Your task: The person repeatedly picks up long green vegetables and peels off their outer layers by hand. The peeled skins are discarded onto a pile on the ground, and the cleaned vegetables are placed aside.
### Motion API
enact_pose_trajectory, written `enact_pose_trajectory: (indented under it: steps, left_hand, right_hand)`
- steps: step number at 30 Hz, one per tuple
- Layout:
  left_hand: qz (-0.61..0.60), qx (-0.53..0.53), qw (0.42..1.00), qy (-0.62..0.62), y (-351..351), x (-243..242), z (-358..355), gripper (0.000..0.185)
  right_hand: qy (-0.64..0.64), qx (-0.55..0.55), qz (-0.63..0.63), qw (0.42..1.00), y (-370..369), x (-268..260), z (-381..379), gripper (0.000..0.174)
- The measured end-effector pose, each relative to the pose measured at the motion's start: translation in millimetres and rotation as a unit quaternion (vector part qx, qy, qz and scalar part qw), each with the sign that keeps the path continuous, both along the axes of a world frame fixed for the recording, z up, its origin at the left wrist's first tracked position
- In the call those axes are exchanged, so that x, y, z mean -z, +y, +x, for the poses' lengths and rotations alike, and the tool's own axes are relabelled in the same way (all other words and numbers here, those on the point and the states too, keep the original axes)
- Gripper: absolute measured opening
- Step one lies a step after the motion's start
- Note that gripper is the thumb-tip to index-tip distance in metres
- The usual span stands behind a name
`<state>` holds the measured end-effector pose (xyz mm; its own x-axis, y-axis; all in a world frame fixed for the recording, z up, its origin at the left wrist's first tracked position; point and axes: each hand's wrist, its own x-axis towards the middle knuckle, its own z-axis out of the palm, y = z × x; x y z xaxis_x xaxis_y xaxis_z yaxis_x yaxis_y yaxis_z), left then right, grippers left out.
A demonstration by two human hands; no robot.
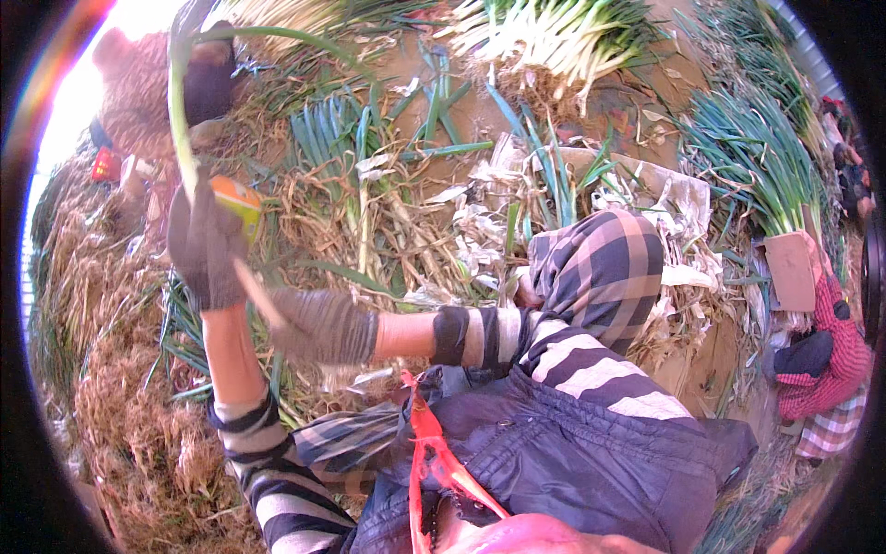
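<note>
My left hand [208, 242], in a dark knit glove, is closed around a long green onion [181, 131], whose leaves rise above the fist and bend over to the right. A pale, blurred, narrow piece [259, 294] runs from below that hand towards my right hand [315, 327], in a grey striped glove. Motion blur hides whether the right fingers grip it. Beside the left fist shows an orange and green packet [239, 202]; whether it is touched cannot be told. Beneath and beyond the hands lie loose green onions [363, 221] with dry outer leaves.
A pile of trimmed white-stemmed green onions [547, 41] lies at the top. Rooty heaps [152, 429] fill the lower left. Peeled skins [484, 235] lie near my plaid-covered knee [602, 270]. At right, a person in a red checked sleeve [830, 360] is beside an onion bundle [768, 159].
</note>
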<state>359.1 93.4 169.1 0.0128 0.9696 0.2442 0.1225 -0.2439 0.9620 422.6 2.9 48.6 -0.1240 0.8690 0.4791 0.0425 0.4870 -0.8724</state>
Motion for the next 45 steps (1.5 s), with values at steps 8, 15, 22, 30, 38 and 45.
enact_pose_trajectory:
  steps: [8,15,22,30,38,45]
  left_hand:
    - [0.072,0.291,0.943,0.145,46.6,38.3,38.3,0.061]
    - [-0.258,0.137,0.908,0.299,-32.1,160.0,-103.6,0.032]
    - [-0.205,0.194,0.937,0.208,-62.4,180.4,-146.6,0.033]
    - [-0.195,0.142,0.942,0.233,-55.9,168.3,-165.8,0.035]
    - [-0.238,0.119,0.954,0.134,-66.1,170.1,-183.2,0.029]
    - [-0.242,0.054,0.968,0.037,-56.3,165.2,-182.0,0.034]
  right_hand:
    - [-0.023,0.352,0.094,0.931,179.3,-13.1,229.7,0.037]
    - [-0.270,0.560,-0.224,0.751,227.6,36.5,455.5,0.081]
    - [-0.472,0.076,-0.229,0.848,225.8,225.0,262.1,0.042]
    - [-0.217,0.036,-0.517,0.827,140.4,351.3,13.9,0.055]
    - [-0.214,0.250,-0.313,0.891,134.5,280.4,2.5,0.056]
    - [-0.136,0.102,-0.038,0.985,83.8,133.4,-6.5,0.035]
